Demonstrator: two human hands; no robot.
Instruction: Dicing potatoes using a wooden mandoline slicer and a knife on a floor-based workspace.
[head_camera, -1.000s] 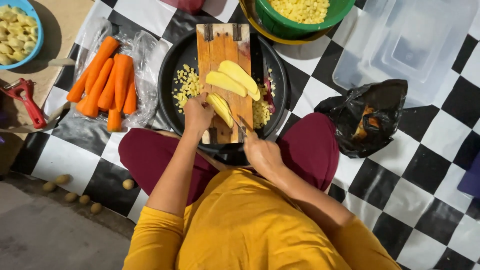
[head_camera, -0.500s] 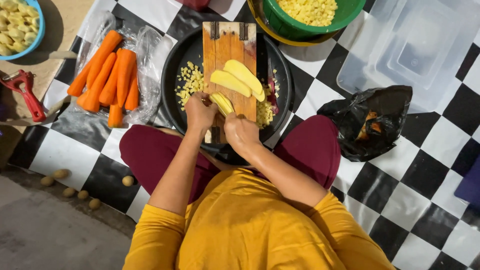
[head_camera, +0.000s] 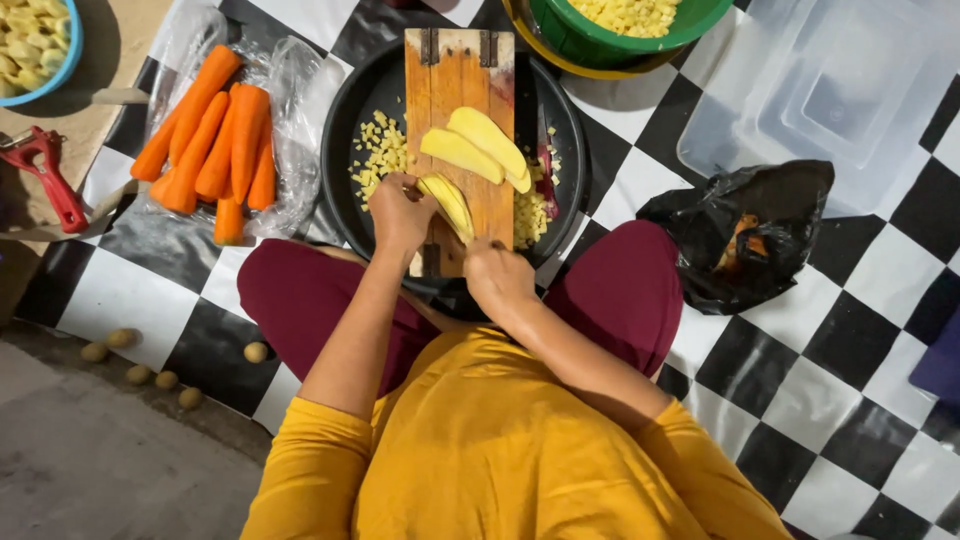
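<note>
Left hand (head_camera: 398, 212) is curled down over the sliced potato pieces (head_camera: 449, 203), fingertips pinning them to the wooden cutting board (head_camera: 455, 85). Right hand (head_camera: 497, 274) sits closed at the board's near end, just beside those slices; what it grips, I cannot tell. The board spans a black round pan (head_camera: 340, 130) holding diced potato (head_camera: 380, 155). Two more potato halves (head_camera: 475, 150) lie further up the board, peeled carrots (head_camera: 215, 140) off to the left

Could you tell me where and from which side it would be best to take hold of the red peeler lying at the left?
Probably the red peeler by its long straight handle, from above: it lies flat and free, with the wider head end at the upper left.
</note>
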